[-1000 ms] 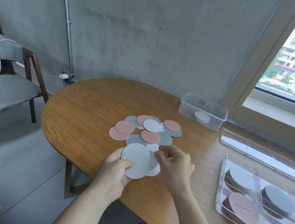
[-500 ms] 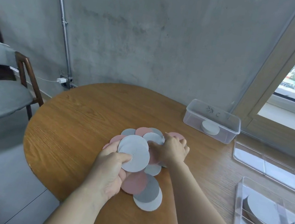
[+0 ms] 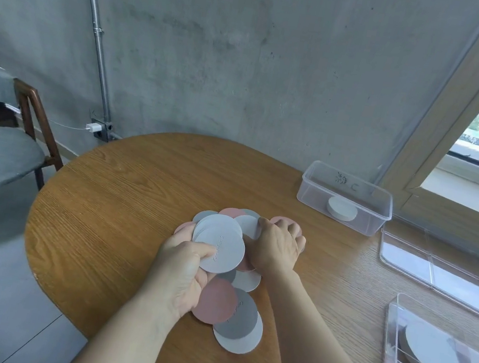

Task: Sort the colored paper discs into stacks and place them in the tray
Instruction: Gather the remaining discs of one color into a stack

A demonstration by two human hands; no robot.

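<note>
left hand (image 3: 185,270): thumb pressed on top of a small fanned stack of light grey discs (image 3: 219,246), remaining fingers curled beneath; the stack is gripped and held above the loose pile. faint embossed lettering shows on the top disc, not legible.

right hand (image 3: 276,247): palm down on the far part of the pile, fingers bent with tips at the edge of a pale disc (image 3: 248,225). whether that disc is actually pinched cannot be told; the fingertips are hidden by the knuckles.

loose pile: overlapping discs lie flat on the wooden table (image 3: 119,208) between and under both hands. nearest the person, a pink disc (image 3: 216,301) overlaps a dark grey disc (image 3: 239,316), which overlaps a pale one below it. further pink and grey edges show beyond the held stack and past the right hand's knuckles.

margins: the pile sits toward the middle of the table, well apart from its rounded left edge. bare wood lies to the left, beyond the pile, and to the right up to the containers.

right side: the divided clear tray (image 3: 397,328) at the lower right holds sorted stacks, grey in the upper compartments, pink in the near one. a flat clear lid (image 3: 438,274) lies just beyond it. a clear box (image 3: 344,199) near the window holds a white stack. a chair (image 3: 16,144) stands off the table's left.
</note>
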